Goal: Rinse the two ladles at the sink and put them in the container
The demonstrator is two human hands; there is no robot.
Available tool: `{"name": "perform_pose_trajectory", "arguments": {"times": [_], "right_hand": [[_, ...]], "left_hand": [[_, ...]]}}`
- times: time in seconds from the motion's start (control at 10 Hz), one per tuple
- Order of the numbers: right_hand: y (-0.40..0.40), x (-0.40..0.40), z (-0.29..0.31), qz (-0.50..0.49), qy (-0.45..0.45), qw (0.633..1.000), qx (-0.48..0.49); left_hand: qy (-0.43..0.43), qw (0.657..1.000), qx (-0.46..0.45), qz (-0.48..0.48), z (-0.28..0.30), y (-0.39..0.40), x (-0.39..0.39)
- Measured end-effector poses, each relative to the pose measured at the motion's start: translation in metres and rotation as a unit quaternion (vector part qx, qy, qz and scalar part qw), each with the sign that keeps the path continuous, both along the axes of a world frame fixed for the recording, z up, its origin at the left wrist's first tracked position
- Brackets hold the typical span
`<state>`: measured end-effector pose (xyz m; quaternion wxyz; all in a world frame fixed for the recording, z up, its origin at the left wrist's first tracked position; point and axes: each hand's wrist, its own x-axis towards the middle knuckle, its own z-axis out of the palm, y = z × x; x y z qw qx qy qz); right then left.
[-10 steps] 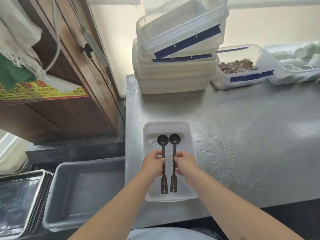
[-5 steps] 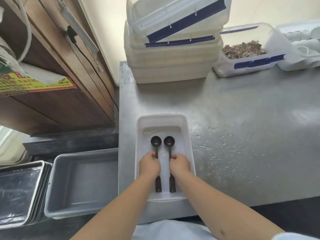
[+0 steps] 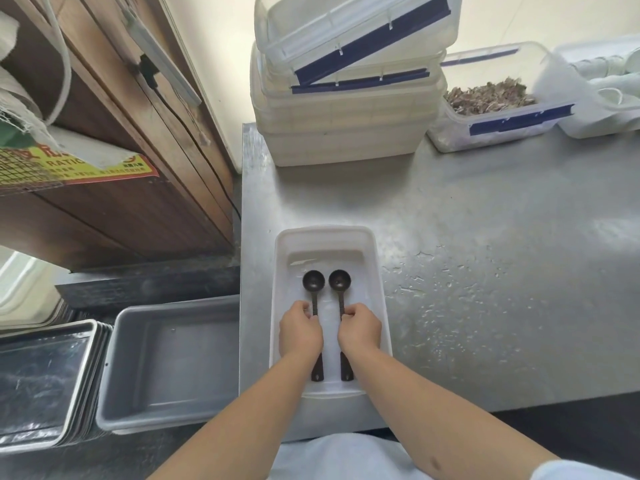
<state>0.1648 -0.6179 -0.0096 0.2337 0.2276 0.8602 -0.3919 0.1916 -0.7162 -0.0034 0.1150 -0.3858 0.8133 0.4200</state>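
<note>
- A person's left hand [image 3: 300,332] closes its grip on the handle of the left ladle [image 3: 313,296], fingers curled over the shaft; the right hand [image 3: 359,330] does the same on the right ladle [image 3: 340,294].
- Both dark ladles lie side by side and parallel in a shallow white container [image 3: 377,289], bowls pointing away from the person, handle ends just showing below the wrists.
- The middle of each handle is hidden under the knuckles, so whether the ladles rest on the container floor or are lifted slightly off it cannot be told.
- The container sits at the near left corner of a steel tabletop [image 3: 502,271]; water droplets speckle the metal just to its right.
- At the tabletop's far edge stands a stack of translucent lidded boxes [image 3: 346,126] with blue clips, the top one tilted and cut off by the frame.
- Beside the stack, a clear box [image 3: 502,109] holds brownish dried pieces too small to identify; a white tub [image 3: 602,95] further right is cropped at the edge.
- Left of the tabletop and lower, a grey tray [image 3: 173,362] sits next to a stack of metal trays [image 3: 45,386], partly out of view.
- A wooden cabinet [image 3: 114,188] with a yellow label rises at left.
</note>
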Motion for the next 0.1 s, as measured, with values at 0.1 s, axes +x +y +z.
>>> {"name": "perform_pose_trajectory", "arguments": {"times": [0.1], "right_hand": [[-0.0013, 0.0012, 0.0061, 0.001, -0.011, 1.000, -0.001]], "left_hand": [[0.001, 1.000, -0.013, -0.015, 0.0032, 0.0005, 0.0005]]}}
